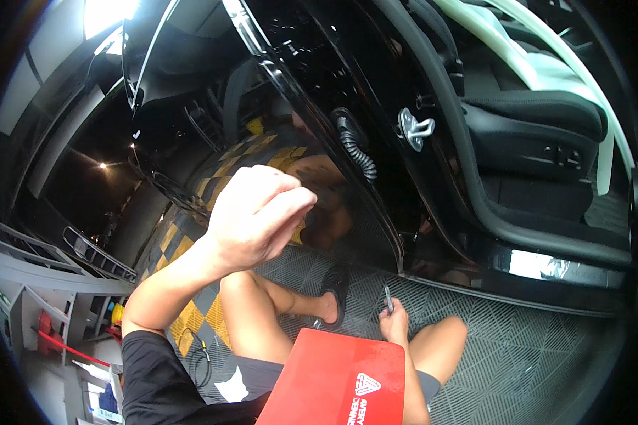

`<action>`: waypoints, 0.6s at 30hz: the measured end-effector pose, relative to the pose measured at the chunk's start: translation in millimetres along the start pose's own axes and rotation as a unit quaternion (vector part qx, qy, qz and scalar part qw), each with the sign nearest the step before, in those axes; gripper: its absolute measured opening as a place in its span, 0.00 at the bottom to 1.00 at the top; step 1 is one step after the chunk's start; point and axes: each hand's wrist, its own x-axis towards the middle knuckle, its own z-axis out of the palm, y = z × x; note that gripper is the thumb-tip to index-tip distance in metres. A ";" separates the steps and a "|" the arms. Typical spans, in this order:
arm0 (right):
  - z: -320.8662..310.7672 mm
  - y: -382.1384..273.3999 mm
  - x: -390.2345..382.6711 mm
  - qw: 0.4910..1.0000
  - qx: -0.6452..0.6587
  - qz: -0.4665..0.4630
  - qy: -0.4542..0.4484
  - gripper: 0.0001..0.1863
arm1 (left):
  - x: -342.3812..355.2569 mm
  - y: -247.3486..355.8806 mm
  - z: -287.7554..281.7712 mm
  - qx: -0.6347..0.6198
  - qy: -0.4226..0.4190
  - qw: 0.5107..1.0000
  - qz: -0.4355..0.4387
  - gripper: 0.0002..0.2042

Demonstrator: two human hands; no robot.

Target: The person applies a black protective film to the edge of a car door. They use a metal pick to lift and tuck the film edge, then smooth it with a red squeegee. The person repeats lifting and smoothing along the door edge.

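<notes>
My left hand (262, 212) is raised in front of the glossy black body panel (184, 120) of a car. Its fingers are curled closed, and whatever they may hold is hidden. Lower right, my right hand (391, 316) grips a slim grey tool (388, 297) above the grey grid floor, just below the door sill. A red flat item (333, 382) with white print covers part of my body and right forearm at the bottom centre.
The open doorway shows a black seat (532, 127) with pale green sheeting (602, 149) around it. A hinge bracket (412, 129) and ribbed cable boot (354, 149) are on the car. A grey shelving unit (57, 297) stands left, beside yellow-and-grey floor tiles (191, 326).
</notes>
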 end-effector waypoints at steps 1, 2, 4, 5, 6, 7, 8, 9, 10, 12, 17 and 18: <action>0.8 0.7 -0.4 1.000 0.021 0.002 -0.008 0.07 | -4.3 1.5 -4.4 -0.011 0.001 1.000 -0.024 0.11; 1.4 1.9 -1.5 0.998 0.042 0.027 -0.032 0.08 | -8.4 1.3 -8.9 -0.021 0.002 0.999 -0.047 0.10; 3.9 5.4 -1.5 1.000 -0.007 -0.006 -0.012 0.10 | -14.4 -4.2 -16.3 0.013 0.008 0.998 -0.060 0.07; 6.2 7.6 0.2 0.999 -0.026 -0.017 0.012 0.11 | -15.6 -9.8 -18.9 0.026 0.010 0.998 -0.059 0.07; 9.6 10.0 1.5 1.000 0.000 0.005 0.021 0.11 | -15.0 -17.3 -19.5 0.033 0.019 0.998 -0.052 0.07; 12.0 13.2 5.9 0.999 0.020 0.000 0.036 0.11 | -14.3 -23.2 -17.8 0.036 0.032 0.998 -0.038 0.08; 13.5 17.7 7.4 0.998 0.038 0.013 0.041 0.10 | -13.3 -27.8 -14.5 0.037 0.063 0.996 -0.059 0.08; 15.8 21.1 14.8 0.995 0.073 0.009 0.069 0.10 | -12.5 -29.8 -9.1 0.029 0.102 0.991 -0.078 0.09; 13.9 26.3 19.0 0.992 0.107 0.022 0.070 0.08 | -12.2 -30.1 -4.1 0.019 0.139 0.985 -0.099 0.10; 7.4 34.1 29.0 0.978 0.167 0.042 0.115 0.05 | -15.5 -24.1 -0.2 -0.017 0.201 0.972 -0.120 0.15; -4.8 29.0 24.0 0.990 0.131 -0.003 0.042 0.03 | -16.3 -35.0 -17.6 -0.007 0.212 0.973 -0.087 0.15; -3.9 21.3 19.2 0.995 0.103 0.004 0.012 0.04 | -11.4 -44.8 -22.0 0.013 0.207 0.975 -0.081 0.15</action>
